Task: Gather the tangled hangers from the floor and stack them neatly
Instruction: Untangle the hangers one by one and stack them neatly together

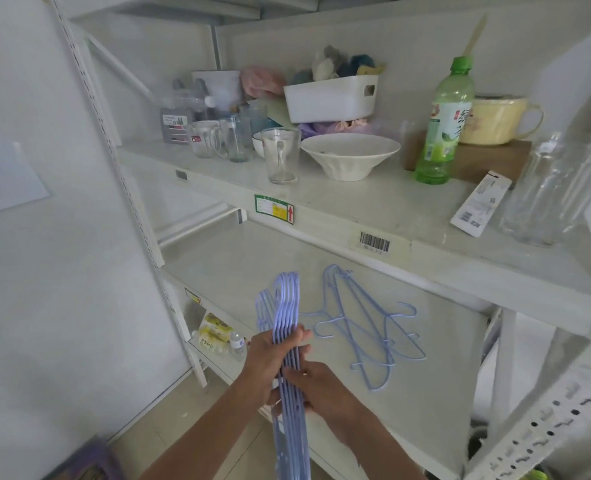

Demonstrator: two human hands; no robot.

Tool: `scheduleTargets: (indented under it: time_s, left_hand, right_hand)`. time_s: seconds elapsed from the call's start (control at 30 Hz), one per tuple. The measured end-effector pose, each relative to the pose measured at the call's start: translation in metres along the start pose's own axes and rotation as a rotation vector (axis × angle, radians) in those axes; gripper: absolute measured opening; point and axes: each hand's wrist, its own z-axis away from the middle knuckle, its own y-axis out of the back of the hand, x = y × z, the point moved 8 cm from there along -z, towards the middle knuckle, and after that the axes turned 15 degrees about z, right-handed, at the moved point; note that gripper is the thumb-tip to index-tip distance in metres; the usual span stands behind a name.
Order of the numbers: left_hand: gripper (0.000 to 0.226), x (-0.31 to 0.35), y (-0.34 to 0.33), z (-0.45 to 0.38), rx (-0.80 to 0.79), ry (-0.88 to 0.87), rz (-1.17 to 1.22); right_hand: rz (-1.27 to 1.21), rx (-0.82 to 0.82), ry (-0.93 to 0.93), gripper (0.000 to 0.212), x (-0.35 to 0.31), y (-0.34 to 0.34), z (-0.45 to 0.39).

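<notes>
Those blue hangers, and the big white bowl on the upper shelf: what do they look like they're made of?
The blue hangers look like thin wire with a smooth pale-blue coating, plastic probably: slim, even rods bent into hooks. The white bowl looks like glazed ceramic, opaque and faintly ribbed outside, though hard plastic can't be ruled out.

My fingers (pixel 299 341) wrap a bundle of hangers (pixel 287 320) before the lower shelf (pixel 238 258); loose hangers (pixel 366 327) lie on it to their right, upper shelf (pixel 356 206) beyond.
</notes>
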Motion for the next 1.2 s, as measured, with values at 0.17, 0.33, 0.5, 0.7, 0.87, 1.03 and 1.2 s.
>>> scheduleTargets:
  time_s: [0.17, 0.33, 0.5, 0.7, 0.87, 1.03, 1.2]
  left_hand:
    - [0.027, 0.01, 0.017, -0.048, -0.095, 0.092, -0.045]
    - [0.028, 0.007, 0.035, -0.086, -0.146, 0.192, -0.069]
    - [0.024, 0.001, 0.053, -0.125, -0.173, 0.145, -0.072]
    - [0.017, 0.003, 0.07, -0.152, -0.151, 0.108, -0.107]
    - [0.017, -0.002, 0.075, -0.167, -0.093, 0.115, -0.103]
    - [0.017, -0.013, 0.093, -0.177, 0.012, 0.149, -0.051]
    - [0.038, -0.007, 0.11, -0.182, 0.057, 0.105, -0.054]
  right_hand:
    - [0.02, 0.019, -0.032, 0.024, -0.004, 0.003, -0.049]
    - [0.024, 0.017, -0.062, 0.021, 0.0, -0.004, -0.091]
    - [0.022, 0.007, -0.09, 0.033, 0.013, -0.002, -0.116]
    - [0.07, 0.248, -0.291, 0.032, 0.043, 0.09, -0.136]
    - [0.797, 0.55, -0.375, 0.021, 0.06, 0.199, -0.169]
    - [1.251, 0.462, -0.383, 0.033, 0.072, 0.226, -0.198]
    - [1.344, 0.467, -0.326, 0.03, 0.081, 0.227, -0.213]
